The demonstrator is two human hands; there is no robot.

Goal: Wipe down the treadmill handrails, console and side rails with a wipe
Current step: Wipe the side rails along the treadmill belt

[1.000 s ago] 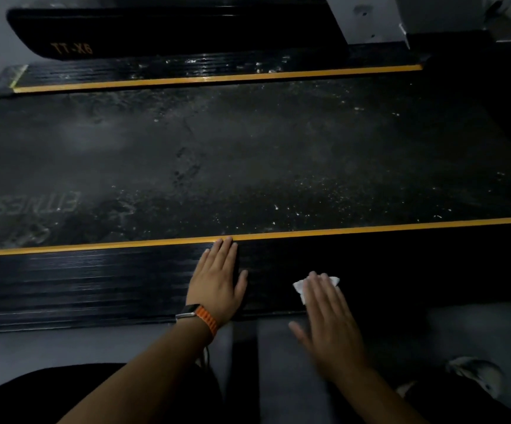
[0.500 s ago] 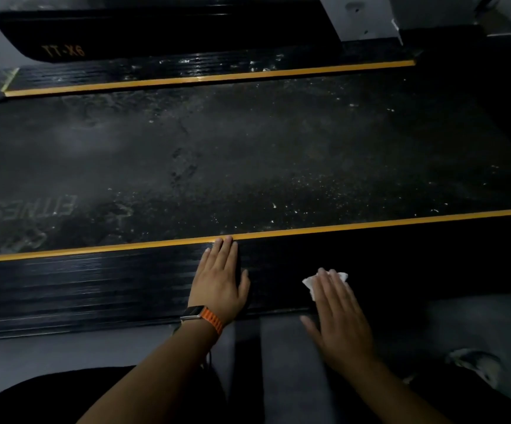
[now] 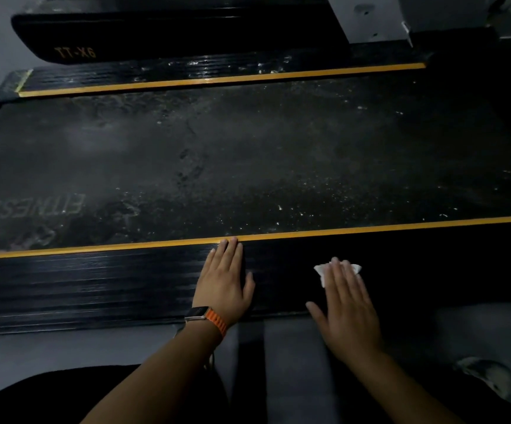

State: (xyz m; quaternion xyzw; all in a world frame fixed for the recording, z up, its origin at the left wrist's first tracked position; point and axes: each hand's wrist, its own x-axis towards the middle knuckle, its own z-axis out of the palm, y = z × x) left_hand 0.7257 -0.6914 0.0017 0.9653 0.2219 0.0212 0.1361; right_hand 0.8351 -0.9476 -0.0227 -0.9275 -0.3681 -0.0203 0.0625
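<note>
Here the white wipe (image 3: 324,270) lies on the near side rail (image 3: 95,286), pinned under the straight, flat fingers of the right hand (image 3: 346,307). Only its crumpled corners show past the fingertips. That flat press probably spreads the pressure so the wipe can slide along the rail's ribbed top rather than bunch up.

The left hand (image 3: 223,280) also lies palm down on this rail, to the left of the wipe. Its fingers are straight and close together, and the tips reach the yellow stripe (image 3: 370,231) at the rail's far edge. It holds nothing and looks like a brace for a person leaning in low.

Beyond the rail the treadmill belt (image 3: 278,154) is dusty and speckled. The rail's right stretch sinks into shadow, so I cannot tell how clean it is. The handrails and console are out of view, and most of the wipe is hidden.
</note>
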